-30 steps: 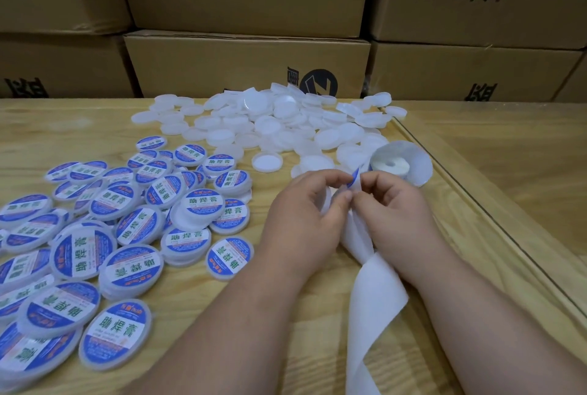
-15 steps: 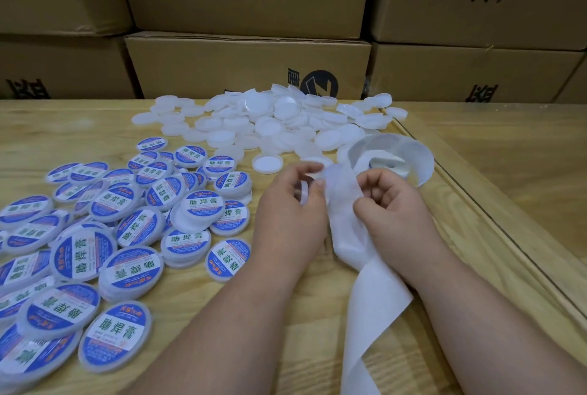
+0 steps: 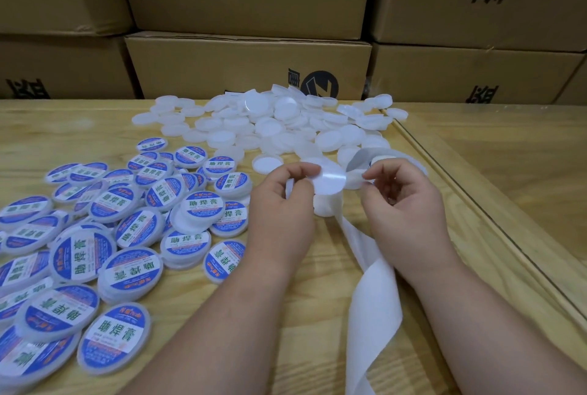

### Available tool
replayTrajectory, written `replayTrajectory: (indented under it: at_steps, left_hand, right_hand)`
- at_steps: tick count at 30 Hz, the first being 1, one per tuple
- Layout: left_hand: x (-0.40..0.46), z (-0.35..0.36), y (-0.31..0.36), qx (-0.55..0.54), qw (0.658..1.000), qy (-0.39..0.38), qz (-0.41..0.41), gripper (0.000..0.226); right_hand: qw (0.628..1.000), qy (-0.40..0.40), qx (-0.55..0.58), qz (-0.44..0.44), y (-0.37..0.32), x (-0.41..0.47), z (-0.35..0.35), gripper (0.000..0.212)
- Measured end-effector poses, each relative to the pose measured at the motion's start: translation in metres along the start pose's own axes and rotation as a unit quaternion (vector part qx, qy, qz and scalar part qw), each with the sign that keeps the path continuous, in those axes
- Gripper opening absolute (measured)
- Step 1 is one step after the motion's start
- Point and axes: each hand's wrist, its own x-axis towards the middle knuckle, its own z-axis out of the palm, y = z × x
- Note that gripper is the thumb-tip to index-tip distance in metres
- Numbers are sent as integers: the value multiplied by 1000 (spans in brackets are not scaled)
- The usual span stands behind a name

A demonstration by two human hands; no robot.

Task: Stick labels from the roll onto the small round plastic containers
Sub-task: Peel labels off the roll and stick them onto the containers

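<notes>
Fingers of the left hand (image 3: 281, 204) pinch the left edge of a round label (image 3: 328, 181), which shows its pale, shiny back to the camera and is held up above the table (image 3: 95, 127). Directly beneath that pinch, half hidden by the label and the hand, sits 1 plain white container (image 3: 327, 208). To the right of the label, apart from it, the right hand (image 3: 403, 207) has its fingers curled, thumb and forefinger closed together on the white backing strip (image 3: 371, 296); how much of the strip lies inside the fingers cannot be told. From under that hand the strip runs down toward the camera and off the bottom edge. Just beyond the right hand's fingertips lies the label roll (image 3: 381, 161), its white core visible.

Farther out from both hands, a loose heap of unlabelled white containers (image 3: 286, 121) spreads across the back of the table. To the left of the left hand lies a wide scatter of labelled containers (image 3: 133, 226), each bearing a blue and white label with green characters, several overlapping. Behind the table stand stacked cardboard boxes (image 3: 247, 64) printed with black characters.
</notes>
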Motion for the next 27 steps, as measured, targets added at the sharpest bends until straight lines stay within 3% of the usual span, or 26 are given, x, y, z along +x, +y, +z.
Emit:
replayTrajectory:
  at_steps: [8, 20, 23, 27]
  left_hand:
    - [-3, 0, 2, -6, 999, -32, 13, 22]
    - [0, 0, 0, -81, 994, -72, 0, 20]
    - [0, -4, 4, -143, 984, -102, 1, 28]
    - [-1, -7, 8, -220, 967, -120, -42, 33]
  right_hand:
    - [997, -11, -50, -55, -2, -1, 3, 42]
    - [997, -27, -66, -34, -7, -2, 3, 18]
    - [999, -14, -50, -17, -6, -2, 2, 20]
    - [996, 6, 48, 78, -10, 0, -1, 10]
